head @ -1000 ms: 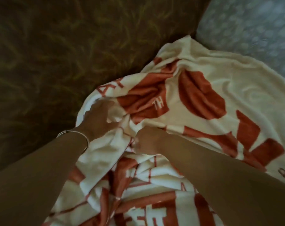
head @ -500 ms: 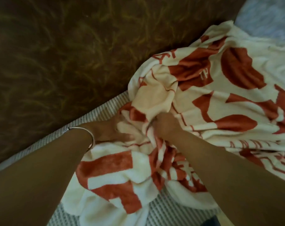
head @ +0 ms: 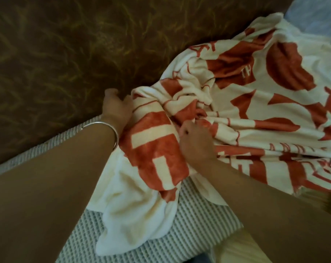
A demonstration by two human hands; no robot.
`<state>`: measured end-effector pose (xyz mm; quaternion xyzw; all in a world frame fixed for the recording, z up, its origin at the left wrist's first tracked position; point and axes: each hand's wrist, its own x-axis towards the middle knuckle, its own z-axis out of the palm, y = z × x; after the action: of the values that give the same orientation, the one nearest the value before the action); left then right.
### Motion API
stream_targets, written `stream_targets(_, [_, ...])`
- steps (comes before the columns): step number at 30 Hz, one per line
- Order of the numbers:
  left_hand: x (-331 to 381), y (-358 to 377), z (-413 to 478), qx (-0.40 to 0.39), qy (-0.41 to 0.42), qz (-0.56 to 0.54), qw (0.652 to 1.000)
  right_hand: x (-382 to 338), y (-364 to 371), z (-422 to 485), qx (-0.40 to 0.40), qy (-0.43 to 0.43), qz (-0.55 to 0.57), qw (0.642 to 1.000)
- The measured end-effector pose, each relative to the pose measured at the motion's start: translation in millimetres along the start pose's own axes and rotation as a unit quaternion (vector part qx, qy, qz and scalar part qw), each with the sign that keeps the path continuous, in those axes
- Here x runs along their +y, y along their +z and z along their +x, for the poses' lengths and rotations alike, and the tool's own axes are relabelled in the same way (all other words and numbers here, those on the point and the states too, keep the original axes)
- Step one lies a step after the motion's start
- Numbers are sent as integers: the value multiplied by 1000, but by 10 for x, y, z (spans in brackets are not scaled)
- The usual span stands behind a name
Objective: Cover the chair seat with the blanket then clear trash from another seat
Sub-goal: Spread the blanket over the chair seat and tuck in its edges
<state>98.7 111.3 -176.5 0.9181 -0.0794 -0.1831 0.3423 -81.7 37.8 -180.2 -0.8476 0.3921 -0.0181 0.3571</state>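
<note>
A cream blanket (head: 236,103) with large rust-red shapes and letters lies bunched over the chair seat (head: 189,230), which has a grey-white waffle-weave cover. Its left end hangs in folds over the seat's front. My left hand (head: 114,109), a silver bangle on its wrist, has its fingers curled at the blanket's left edge, in the crease where the seat meets the backrest. My right hand (head: 196,143) is closed on a gathered fold in the blanket's middle. The blanket hides most of the seat.
The dark brown backrest (head: 66,54) with a faint yellowish pattern fills the upper left. A pale blue-grey patterned surface (head: 316,14) shows at the top right corner. A yellowish surface (head: 244,247) lies below the seat's front edge.
The blanket has slid further right along the seat, which uncovers more of the waffle cover. My left hand has moved up to the backrest crease. My right hand still grips the fold.
</note>
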Motion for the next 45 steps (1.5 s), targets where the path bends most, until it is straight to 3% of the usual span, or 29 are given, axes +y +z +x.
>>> stream_targets(3, [-292,-100,-137,74,-54,45,995,-318,104,-301,-67,-177,35,981])
stream_targets(5, [-470,-129,-233,59,-79,12,995,-474,264,-456,-212,-228,9,950])
stream_targets(7, [-564,-167,-273,56,-108,-11,992,-545,478,-532,-340,-202,-32,918])
stream_targets(10, [-673,-272,-260,49,-131,-61,988,-475,677,-421,-312,-93,-50,944])
stream_targets(12, [-798,-356,-331,-40,-112,-42,992,-404,790,-338,-298,-60,-83,949])
stream_targets(13, [-898,-395,-395,-112,-71,42,990,-438,848,-374,-320,-49,-114,939])
stream_targets(14, [-1010,-424,-483,-192,-16,153,969,-454,943,-439,-336,-39,-156,928])
stream_targets(15, [-1136,-448,-581,-266,44,263,926,-469,1075,-536,-316,-42,-204,926])
stream_targets(16, [-1308,-477,-650,-311,108,359,874,-474,1235,-633,-243,-63,-252,935])
stream_targets(18, [-1648,-491,-764,-319,204,461,803,-506,1419,-748,-93,-93,-316,940])
stream_targets(19, [-1784,-477,-796,-299,239,475,792,-511,1465,-761,-65,-94,-327,938])
stream_targets(22, [-1943,-514,-796,-218,319,413,825,-579,1493,-782,-174,-72,-318,929])
stream_targets(24, [-1928,-658,-707,-207,341,409,821,-796,1540,-877,-234,-60,-231,942])
stream_targets(25, [-1893,-756,-655,-221,334,438,805,-930,1564,-938,-288,-41,-164,943])
stream_targets(28, [-1906,-1276,-503,-306,236,561,732,-1334,1832,-1254,-460,66,-70,883])
stream_targets(30, [-2017,-1645,-412,-346,196,628,669,-1592,2037,-1433,-519,53,-43,852])
stream_targets(31, [-2105,-1774,-363,-351,198,627,667,-1718,2103,-1498,-536,84,-15,840])
stream_targets(32, [-2198,-1868,-318,-343,204,590,702,-1793,2180,-1526,-544,92,6,834])
stream_targets(34, [-2350,-1975,-302,-272,188,419,846,-1904,2219,-1478,-523,55,-24,850])
stream_targets(35, [-2407,-1978,-317,-202,167,333,906,-1919,2219,-1419,-465,24,-33,884])
stream_targets(36, [-2460,-1962,-346,-140,117,273,944,-1899,2224,-1353,-393,16,-27,919])
stream_targets(38, [-2599,-1877,-444,-109,-47,199,973,-1837,2228,-1228,-236,48,-19,970])
stream_targets(40, [-2771,-1759,-496,-130,-162,74,975,-1811,2267,-1170,-113,23,-86,990])
stream_targets(43, [-2895,-1716,-527,-128,-174,-125,968,-1797,2426,-1197,-156,10,-123,980])
stream_targets(45, [-2882,-1730,-561,-192,-119,-133,965,-1792,2496,-1225,-220,63,-108,967])
